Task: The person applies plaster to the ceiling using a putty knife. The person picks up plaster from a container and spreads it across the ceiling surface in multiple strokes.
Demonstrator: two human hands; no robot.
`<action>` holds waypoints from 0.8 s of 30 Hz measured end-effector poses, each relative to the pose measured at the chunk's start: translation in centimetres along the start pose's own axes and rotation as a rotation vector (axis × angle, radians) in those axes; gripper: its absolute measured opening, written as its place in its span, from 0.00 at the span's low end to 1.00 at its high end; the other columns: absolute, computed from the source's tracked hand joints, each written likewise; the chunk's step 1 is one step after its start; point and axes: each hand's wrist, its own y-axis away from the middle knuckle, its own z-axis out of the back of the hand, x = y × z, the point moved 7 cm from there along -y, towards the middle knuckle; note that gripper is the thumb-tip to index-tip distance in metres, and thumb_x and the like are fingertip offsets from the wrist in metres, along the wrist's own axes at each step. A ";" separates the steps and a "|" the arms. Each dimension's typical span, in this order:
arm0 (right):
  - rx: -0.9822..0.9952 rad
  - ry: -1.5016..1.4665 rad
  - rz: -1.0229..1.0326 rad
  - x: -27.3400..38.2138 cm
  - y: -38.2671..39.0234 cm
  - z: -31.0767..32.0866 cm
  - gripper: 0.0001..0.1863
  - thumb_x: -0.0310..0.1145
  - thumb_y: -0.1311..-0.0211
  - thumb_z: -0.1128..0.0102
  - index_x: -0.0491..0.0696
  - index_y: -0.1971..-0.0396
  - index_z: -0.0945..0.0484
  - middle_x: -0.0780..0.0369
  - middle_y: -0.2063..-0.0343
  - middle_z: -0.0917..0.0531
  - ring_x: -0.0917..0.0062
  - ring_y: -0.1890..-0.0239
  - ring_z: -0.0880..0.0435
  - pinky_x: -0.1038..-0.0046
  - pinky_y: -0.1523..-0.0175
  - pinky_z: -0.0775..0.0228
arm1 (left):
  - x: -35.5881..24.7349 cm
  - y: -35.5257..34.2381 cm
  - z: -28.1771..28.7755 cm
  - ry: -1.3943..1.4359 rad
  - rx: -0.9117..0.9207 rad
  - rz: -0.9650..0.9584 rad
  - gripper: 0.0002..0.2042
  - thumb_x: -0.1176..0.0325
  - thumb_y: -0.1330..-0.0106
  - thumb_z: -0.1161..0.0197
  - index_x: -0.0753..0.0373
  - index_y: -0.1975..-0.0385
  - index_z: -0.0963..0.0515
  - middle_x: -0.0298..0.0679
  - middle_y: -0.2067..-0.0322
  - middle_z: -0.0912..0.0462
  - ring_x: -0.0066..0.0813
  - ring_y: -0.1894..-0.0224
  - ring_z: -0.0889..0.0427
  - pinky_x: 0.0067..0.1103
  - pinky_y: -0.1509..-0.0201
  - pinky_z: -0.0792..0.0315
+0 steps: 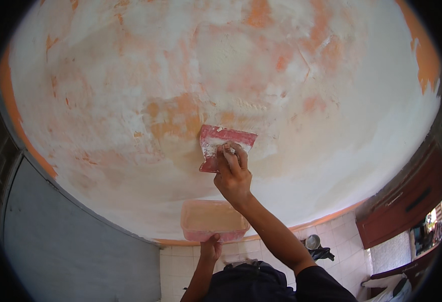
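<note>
Pale, blotchy wall (105, 65) filled the view, with orange showing through toward ten o'clock of the red scraper (228, 133). That blade sat near the middle, pinched in the right hand (234, 176); whether its edge touched the wall was hard to tell. At six o'clock the left hand (211, 247) gripped the tub (188, 221) by its near side. Held only there, the tub could have tipped, spilling its beige paste (216, 217) onto the tiled floor (253, 246); uneven pressure could have left ridges.

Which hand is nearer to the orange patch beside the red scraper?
The right hand, holding the red scraper below and right of the orange patch; the left hand is farther down, holding the pink tub.
</note>
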 end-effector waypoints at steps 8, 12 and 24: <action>-0.280 0.007 0.080 1.5 -5.5 10.7 0.27 0.13 0.75 0.51 0.34 0.62 0.26 0.54 0.64 0.24 0.62 0.59 0.25 0.69 0.59 0.29 | -0.6 1.2 0.2 -0.077 0.064 -0.060 0.23 0.76 0.50 0.39 0.59 0.51 0.35 0.34 0.55 0.29 0.30 0.50 0.30 0.31 0.43 0.36; -0.189 0.144 0.092 -0.5 -4.9 4.7 0.19 0.13 0.62 0.47 0.35 0.63 0.25 0.56 0.63 0.26 0.63 0.60 0.26 0.69 0.58 0.29 | -0.5 1.1 -0.9 -0.055 0.073 -0.082 0.23 0.78 0.50 0.40 0.59 0.52 0.35 0.33 0.55 0.29 0.30 0.50 0.30 0.29 0.44 0.35; -0.195 -0.099 0.146 3.9 -1.8 7.0 0.21 0.14 0.67 0.42 0.38 0.64 0.24 0.57 0.63 0.24 0.63 0.61 0.25 0.69 0.60 0.28 | -2.1 2.0 0.9 -0.060 0.063 -0.105 0.20 0.76 0.50 0.39 0.58 0.55 0.32 0.31 0.59 0.26 0.25 0.54 0.27 0.25 0.47 0.33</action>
